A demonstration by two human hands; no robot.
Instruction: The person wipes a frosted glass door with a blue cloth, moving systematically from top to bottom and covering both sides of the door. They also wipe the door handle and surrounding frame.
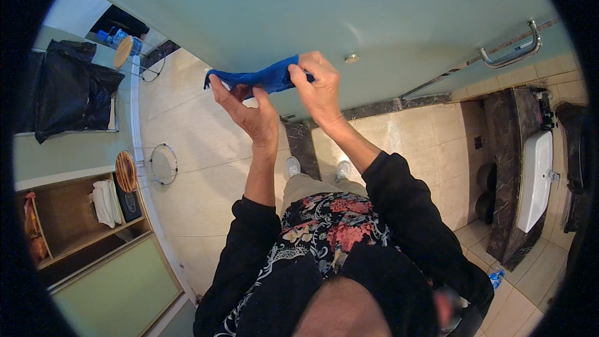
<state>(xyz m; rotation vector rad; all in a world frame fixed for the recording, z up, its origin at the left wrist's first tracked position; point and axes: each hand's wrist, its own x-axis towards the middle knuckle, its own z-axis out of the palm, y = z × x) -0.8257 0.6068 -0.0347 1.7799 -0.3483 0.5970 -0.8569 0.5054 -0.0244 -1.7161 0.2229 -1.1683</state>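
Observation:
A blue cloth point(265, 77) is stretched between my two hands, in front of a frosted glass door point(374, 6). My left hand point(246, 109) supports its left part from below, thumb and fingers on the fabric. At the cloth's right end, my right hand point(319, 81) pinches it between thumb and fingers. The left end of the cloth hangs down a little past my left fingers. Close to my right hand is a round metal knob point(352, 58) on the glass.
A bar handle point(515, 53) sticks out from the glass at the right. White sink point(535, 181) and dark marble counter point(506, 150) stand at far right. At left are a wooden-topped wire stand point(126, 171), open shelf point(68, 212) and black plastic bag point(72, 90). Tiled floor point(218, 206) lies below.

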